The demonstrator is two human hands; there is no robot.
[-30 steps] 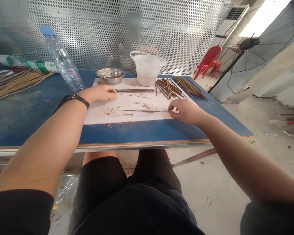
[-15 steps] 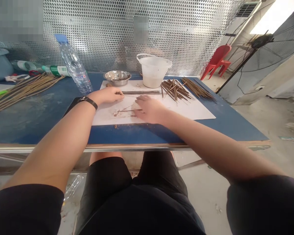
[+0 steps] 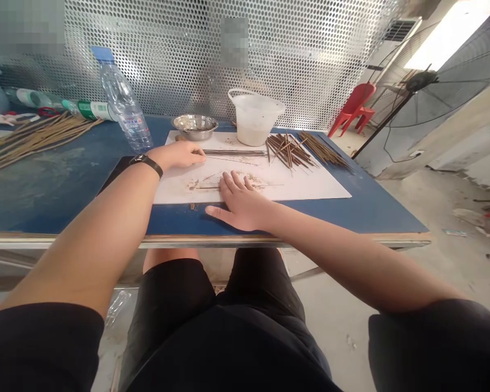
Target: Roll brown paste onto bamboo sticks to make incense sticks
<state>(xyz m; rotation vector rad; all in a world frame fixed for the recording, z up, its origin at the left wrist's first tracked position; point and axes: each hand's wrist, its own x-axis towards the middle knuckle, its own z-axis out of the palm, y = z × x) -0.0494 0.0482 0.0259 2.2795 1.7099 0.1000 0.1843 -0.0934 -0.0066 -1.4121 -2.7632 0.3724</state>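
My left hand (image 3: 186, 154), with a dark band on its wrist, rests at the left end of a row of thin dark sticks (image 3: 237, 153). Its fingers are curled and pressed together; whatever they pinch is hidden. My right hand (image 3: 243, 202) lies palm down and open, fingers spread, across the near edge of a white board (image 3: 310, 185). Its fingertips touch a thin brown stick (image 3: 207, 188) lying among brown crumbs. To the right, a loose pile of brown sticks (image 3: 289, 151) overlaps the board, beside another bundle of sticks (image 3: 324, 149).
A steel bowl (image 3: 195, 126) and a white plastic bucket (image 3: 256, 118) stand behind the sticks. A tall clear bottle (image 3: 124, 103) is at the back left, near long tan sticks (image 3: 36, 136). Perforated metal sheet (image 3: 167, 54) backs the blue table (image 3: 65, 190).
My right hand has slid back toward the table's front edge and flattened, with its thumb spread out. My left hand has stayed by the dark sticks. The view has shifted slightly.
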